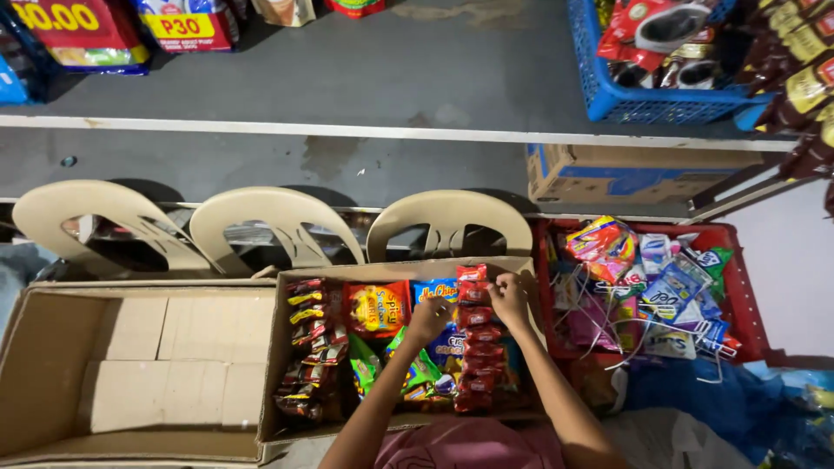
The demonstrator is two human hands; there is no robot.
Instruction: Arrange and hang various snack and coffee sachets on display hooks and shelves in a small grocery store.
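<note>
- Cardboard box [280, 347] of snack packets: red sachet strip [473, 347] down its right part, dark sachet strip [308, 347] along its left wall, orange and green packets between.
- Left of it, empty carton [52, 347]; right of it, red crate [738, 295] of mixed sachets.
- Box walls close in; open floor beyond the chairs [278, 221].
- Left hand [429, 317] and right hand [508, 298], fingers pinching the red strip's top.

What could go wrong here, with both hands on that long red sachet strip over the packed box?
The red sachet strip hangs long between the left hand and right hand; it might tear at a seam or snag neighbouring snack packets. The cardboard box looks crammed, so packets could get crushed or spill over its wall.
</note>
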